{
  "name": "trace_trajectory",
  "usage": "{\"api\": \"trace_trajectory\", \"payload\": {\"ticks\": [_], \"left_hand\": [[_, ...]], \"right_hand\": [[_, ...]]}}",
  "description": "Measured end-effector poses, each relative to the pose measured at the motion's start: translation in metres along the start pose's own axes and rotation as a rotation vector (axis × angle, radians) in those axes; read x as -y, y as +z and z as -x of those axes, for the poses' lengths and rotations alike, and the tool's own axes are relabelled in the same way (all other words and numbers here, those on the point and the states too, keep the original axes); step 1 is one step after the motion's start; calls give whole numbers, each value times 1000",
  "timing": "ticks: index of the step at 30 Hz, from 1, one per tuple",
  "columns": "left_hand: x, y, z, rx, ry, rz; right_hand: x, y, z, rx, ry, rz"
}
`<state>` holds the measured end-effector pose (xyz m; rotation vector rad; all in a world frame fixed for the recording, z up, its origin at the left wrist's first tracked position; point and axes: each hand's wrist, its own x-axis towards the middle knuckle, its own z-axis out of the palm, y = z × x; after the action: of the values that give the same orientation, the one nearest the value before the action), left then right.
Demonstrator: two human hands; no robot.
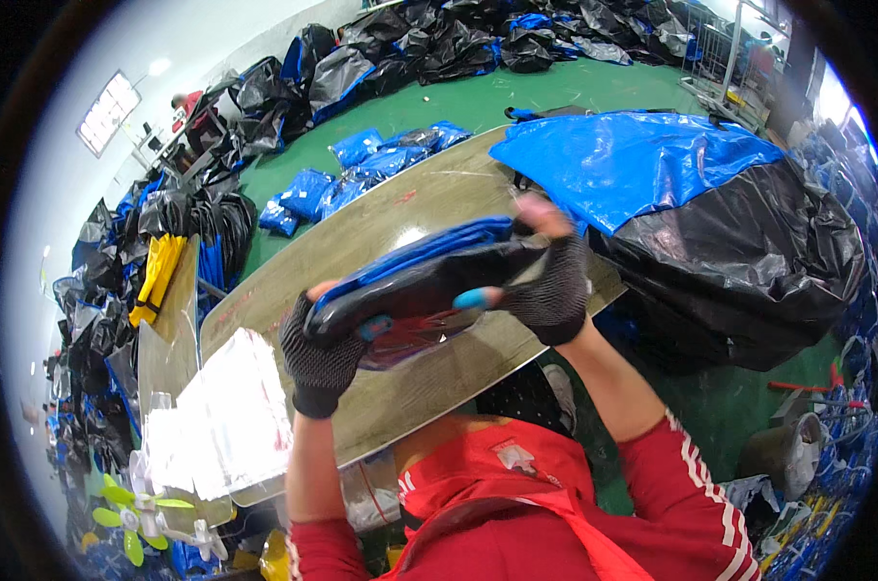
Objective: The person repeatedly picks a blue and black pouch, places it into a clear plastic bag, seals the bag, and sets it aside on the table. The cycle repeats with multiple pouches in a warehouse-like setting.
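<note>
Holding a folded blue-and-black plastic-sheet bundle [415,281] above the glossy wood-grain counter [274,300] | dark-gloved left hand [325,351]: fingers curled, gripping bundle's left end | dark-gloved right hand [553,286], blurred: fingers pinching its right end | bright white flat sheets [241,412] on counter's left part | red fabric apron [473,465] by counter's near edge: white lettering, pale emblem

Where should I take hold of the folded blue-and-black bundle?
The folded bundle is long and layered, so its two ends are probably best, coming from left and right at once; the left hand and right hand hold it there.
</note>
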<state>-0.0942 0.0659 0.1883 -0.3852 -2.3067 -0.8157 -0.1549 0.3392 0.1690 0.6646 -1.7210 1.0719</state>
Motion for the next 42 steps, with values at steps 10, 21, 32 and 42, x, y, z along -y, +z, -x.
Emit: {"api": "trace_trajectory", "payload": {"ticks": [10,21,32,42], "left_hand": [[-2,28,14,-435,-146,824],[-11,20,19,-724,-431,669],[3,-65,-28,-755,-219,192],[-3,-88,-8,26,-554,655]], "right_hand": [[-7,35,22,-114,1008,-1102],[18,52,4,-138,679,-772],[32,27,-81,-190,49,-326],[36,0,-82,447,603,-370]]}}
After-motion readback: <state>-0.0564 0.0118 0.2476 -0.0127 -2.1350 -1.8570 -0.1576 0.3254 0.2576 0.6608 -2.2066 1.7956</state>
